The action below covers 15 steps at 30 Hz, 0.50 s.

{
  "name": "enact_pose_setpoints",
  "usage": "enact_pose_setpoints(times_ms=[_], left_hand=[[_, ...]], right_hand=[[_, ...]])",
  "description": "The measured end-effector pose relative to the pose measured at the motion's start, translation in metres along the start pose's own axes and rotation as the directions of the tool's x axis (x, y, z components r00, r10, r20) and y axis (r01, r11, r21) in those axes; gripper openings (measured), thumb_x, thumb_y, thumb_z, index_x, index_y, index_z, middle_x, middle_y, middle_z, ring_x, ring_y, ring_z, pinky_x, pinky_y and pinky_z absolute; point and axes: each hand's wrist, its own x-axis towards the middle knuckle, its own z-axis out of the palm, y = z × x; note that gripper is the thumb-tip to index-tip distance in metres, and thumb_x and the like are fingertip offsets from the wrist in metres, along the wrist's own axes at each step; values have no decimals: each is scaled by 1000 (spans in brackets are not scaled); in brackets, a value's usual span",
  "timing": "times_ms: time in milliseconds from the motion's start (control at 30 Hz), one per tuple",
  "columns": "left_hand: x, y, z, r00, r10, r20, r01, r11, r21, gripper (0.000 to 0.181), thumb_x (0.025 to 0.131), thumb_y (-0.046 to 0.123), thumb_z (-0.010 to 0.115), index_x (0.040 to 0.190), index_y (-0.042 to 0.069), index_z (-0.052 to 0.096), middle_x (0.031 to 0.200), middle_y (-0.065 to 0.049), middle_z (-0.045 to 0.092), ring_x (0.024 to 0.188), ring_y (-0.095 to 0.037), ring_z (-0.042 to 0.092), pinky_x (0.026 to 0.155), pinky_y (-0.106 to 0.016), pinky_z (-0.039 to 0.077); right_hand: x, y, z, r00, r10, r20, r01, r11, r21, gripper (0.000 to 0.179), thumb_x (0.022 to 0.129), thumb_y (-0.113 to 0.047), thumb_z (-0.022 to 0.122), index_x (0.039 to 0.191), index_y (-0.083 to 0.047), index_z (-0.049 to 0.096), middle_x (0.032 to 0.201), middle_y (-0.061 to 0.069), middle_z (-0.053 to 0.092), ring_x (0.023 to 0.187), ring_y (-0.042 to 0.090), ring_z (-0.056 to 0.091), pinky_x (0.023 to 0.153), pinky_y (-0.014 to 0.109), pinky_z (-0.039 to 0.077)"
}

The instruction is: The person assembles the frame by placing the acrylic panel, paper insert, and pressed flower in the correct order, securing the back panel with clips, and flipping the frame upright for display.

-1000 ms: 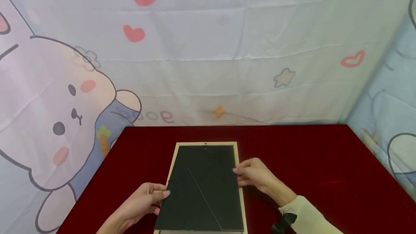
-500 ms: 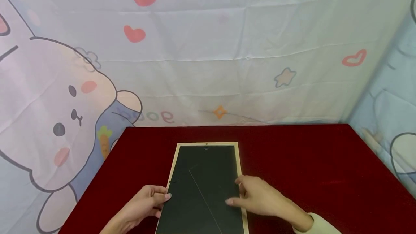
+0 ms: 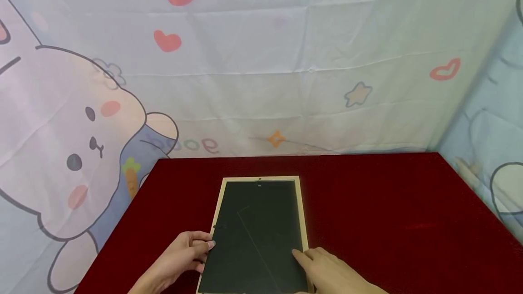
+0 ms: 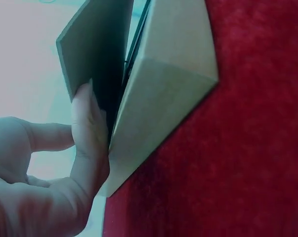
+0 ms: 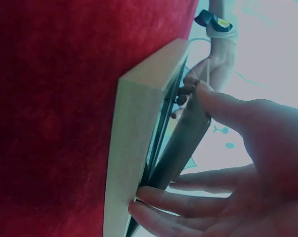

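A light wooden picture frame [image 3: 301,212] lies on the table with its back up. Its dark backing board [image 3: 255,239] bears the thin outline of a stand. In the left wrist view the board [image 4: 97,49] is tilted, its edge raised out of the wooden frame [image 4: 163,84]. My left hand [image 3: 177,255] holds the board's left edge, thumb on top. At the near right, my right hand [image 3: 333,272] pinches the board's edge; in the right wrist view, the thumb lies on one face of the board [image 5: 186,133] and fingertips touch the frame's rim.
Dark red cloth [image 3: 376,212] covers the table. A pale curtain [image 3: 261,58] printed with hearts and a rabbit hangs behind it, and more printed cloth [image 3: 498,126] hangs at the right. A dark wristband [image 5: 213,20] shows in the right wrist view.
My right hand has let go of the right edge's middle and slid down toward the near right corner, taking hold there. My left hand has stayed nearly in place.
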Motion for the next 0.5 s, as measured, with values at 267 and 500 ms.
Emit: enact_pose_setpoints(times_ms=[267,500], left_hand=[[-21,11,12,970,89,-227,11,914,406,46,90,40,69,116,2,65,87,-7,68,74,-18,66,65,-32,59],[-34,-5,22,997,70,-19,-51,860,507,89,80,41,80,140,-10,39,111,-12,54,86,-18,58,70,-32,58]], right_hand=[[-4,0,7,999,-39,3,39,995,-93,102,73,-86,53,131,-2,60,105,2,75,94,15,62,78,26,58],[-5,-3,10,999,-40,-9,37,980,-197,109,70,-95,36,134,-9,61,121,5,69,100,19,63,82,31,60]])
